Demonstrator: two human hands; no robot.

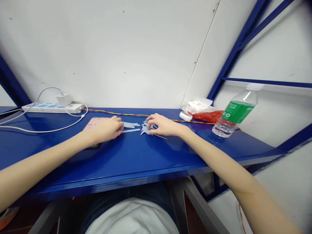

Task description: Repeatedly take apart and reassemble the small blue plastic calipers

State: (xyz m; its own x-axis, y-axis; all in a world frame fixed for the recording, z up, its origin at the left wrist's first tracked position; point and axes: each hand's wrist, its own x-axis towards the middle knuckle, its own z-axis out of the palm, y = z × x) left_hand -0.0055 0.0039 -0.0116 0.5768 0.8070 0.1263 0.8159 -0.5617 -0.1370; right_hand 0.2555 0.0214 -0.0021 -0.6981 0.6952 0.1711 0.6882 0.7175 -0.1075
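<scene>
Several thin pale-blue strips (131, 125) lie side by side on the blue table (136, 159). My left hand (106, 128) rests on the table with its fingers curled, the fingertips touching the left ends of those strips. A small heap of folded pale-blue pieces (145, 128) lies just to the right. My right hand (162, 125) covers part of that heap, fingers bent and pinching at the pieces. One loose strip (161, 136) pokes out below my right hand.
A phone with a pink screen (91, 125) lies under my left wrist. A white power strip (52, 107) with a charger and white cable sits back left. A water bottle (233, 113), a red bag with tissue (207, 114), a small white device (185, 116) and a red-yellow wire (131, 114) lie at the back right.
</scene>
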